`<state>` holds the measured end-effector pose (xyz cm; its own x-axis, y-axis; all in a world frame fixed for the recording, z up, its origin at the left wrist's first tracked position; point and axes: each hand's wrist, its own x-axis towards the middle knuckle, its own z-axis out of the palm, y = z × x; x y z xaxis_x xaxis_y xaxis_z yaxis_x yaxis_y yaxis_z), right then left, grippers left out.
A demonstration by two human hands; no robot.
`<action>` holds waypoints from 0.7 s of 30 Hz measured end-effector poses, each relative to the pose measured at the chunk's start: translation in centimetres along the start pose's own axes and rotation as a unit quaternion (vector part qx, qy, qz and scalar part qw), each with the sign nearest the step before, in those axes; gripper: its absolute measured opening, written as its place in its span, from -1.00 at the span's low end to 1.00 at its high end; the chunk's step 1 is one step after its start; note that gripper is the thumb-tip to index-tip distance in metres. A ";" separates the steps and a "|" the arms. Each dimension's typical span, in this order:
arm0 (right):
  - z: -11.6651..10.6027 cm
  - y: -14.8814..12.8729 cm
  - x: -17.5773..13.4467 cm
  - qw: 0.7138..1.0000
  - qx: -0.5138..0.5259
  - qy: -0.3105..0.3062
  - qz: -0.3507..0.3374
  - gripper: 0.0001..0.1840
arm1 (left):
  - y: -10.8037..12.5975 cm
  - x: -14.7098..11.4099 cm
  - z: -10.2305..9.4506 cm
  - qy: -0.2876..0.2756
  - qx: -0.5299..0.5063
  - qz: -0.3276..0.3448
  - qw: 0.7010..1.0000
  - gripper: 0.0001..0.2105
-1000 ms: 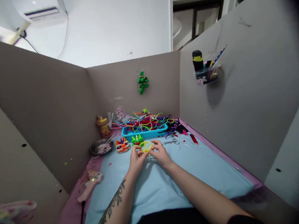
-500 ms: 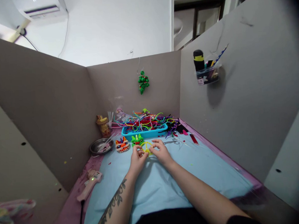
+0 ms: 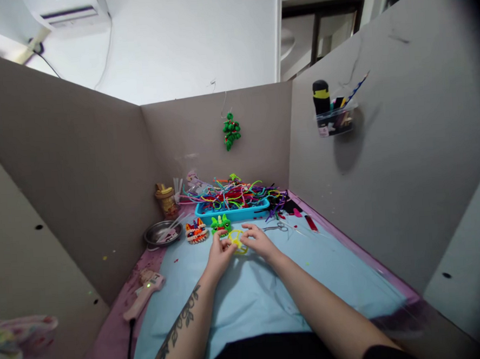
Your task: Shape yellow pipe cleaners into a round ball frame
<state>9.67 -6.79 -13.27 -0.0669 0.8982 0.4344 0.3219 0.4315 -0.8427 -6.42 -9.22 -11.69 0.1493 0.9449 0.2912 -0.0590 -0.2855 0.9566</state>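
A small yellow ring of bent pipe cleaner, with pieces crossing its inside, is held up above the blue cloth. My left hand pinches its left lower edge between thumb and finger. On the opposite side, my right hand has its thumb and fingertips curled at the ring's right edge. Just behind my left fingers sits a green pipe-cleaner animal head with horns. Left of it is an orange and cream one. Scissors lie to the right of my right hand.
A blue tray heaped with coloured pipe cleaners stands at the back. To the left are a metal bowl, a lidded cup and a pink glue gun with its cord. Grey partitions enclose the table; a bin hangs right.
The yellow ring has turned and dropped slightly between my hands. My right fingers have spread a little more; both hands stay in nearly the same place.
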 end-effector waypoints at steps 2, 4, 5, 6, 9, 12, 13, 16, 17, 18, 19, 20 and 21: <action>0.1 -0.1 -0.1 1.000 0.006 -0.014 -0.009 -0.83 | -0.1 0.1 0.0 0.002 -0.010 -0.003 1.000 -0.53; 0.3 -0.2 -0.1 1.000 0.015 -0.016 -0.016 -0.81 | -0.3 0.2 -0.1 0.011 -0.016 0.000 1.000 -0.50; 0.4 -0.2 -0.1 1.000 0.022 -0.011 -0.016 -0.80 | -0.4 0.3 -0.2 0.023 -0.013 0.009 1.000 -0.49; 0.5 -0.2 -0.1 0.999 0.030 -0.003 -0.014 -0.79 | -0.4 0.4 -0.3 0.043 -0.005 0.021 0.999 -0.48; 0.9 0.0 0.1 0.998 0.050 0.032 -0.006 -0.74 | -0.6 0.6 -0.6 0.112 0.027 0.052 0.992 -0.54; 1.1 0.2 0.1 0.997 0.063 0.054 -0.008 -0.72 | -0.6 0.7 -0.6 0.103 0.031 0.037 0.994 -0.60; 1.2 0.2 0.1 0.996 0.067 0.057 -0.009 -0.72 | -0.5 0.6 -0.5 0.087 0.027 0.031 0.995 -0.59; 1.3 -0.2 -0.1 0.996 0.071 0.055 -0.006 -0.75 | -0.3 0.3 0.1 0.052 0.019 0.025 0.998 -0.55; 1.4 -0.4 -0.2 0.996 0.070 0.051 -0.006 -0.76 | -0.2 0.2 0.2 0.048 0.019 0.026 0.998 -0.54; 1.4 -0.6 -0.3 0.996 0.070 0.047 -0.005 -0.77 | -0.1 0.1 0.3 0.045 0.019 0.027 0.998 -0.53; 1.5 -0.7 -0.4 0.997 0.070 0.046 -0.004 -0.78 | -0.1 0.0 0.4 0.043 0.021 0.028 0.998 -0.53; 1.5 -0.8 -0.5 0.996 0.070 0.047 -0.003 -0.79 | 0.0 0.0 0.4 0.044 0.025 0.028 0.998 -0.53; 1.6 -0.9 -0.5 0.996 0.072 0.049 -0.001 -0.79 | 0.0 0.0 0.4 0.047 0.029 0.029 0.998 -0.53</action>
<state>7.91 -7.52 -13.22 0.0277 0.8880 0.4589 0.1831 0.4468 -0.8757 -6.05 -9.28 -11.71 0.0545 0.9368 0.3457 -0.0064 -0.3458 0.9383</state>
